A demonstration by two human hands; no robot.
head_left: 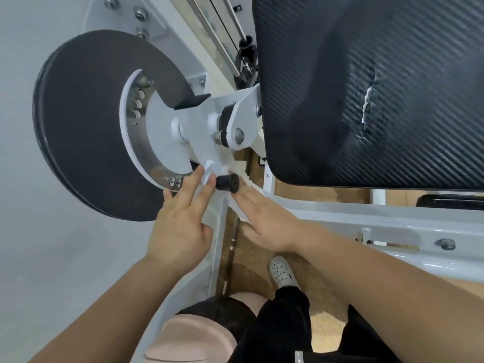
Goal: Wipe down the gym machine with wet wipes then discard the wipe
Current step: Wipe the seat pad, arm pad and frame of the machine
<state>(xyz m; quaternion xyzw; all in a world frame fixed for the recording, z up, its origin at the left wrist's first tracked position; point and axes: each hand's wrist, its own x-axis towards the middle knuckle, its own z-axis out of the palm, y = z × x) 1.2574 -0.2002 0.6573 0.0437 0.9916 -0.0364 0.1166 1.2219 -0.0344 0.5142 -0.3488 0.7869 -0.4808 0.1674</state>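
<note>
My left hand (180, 221) and right hand (264, 224) lie flat, fingers straight, pressing the wipe (234, 205) onto the white frame (340, 213) at 5 o'clock of the black disc (86, 121). Unpinched, the wipe may snag on the rubber stopper (227, 182) at its 12 o'clock and slip free.
</note>
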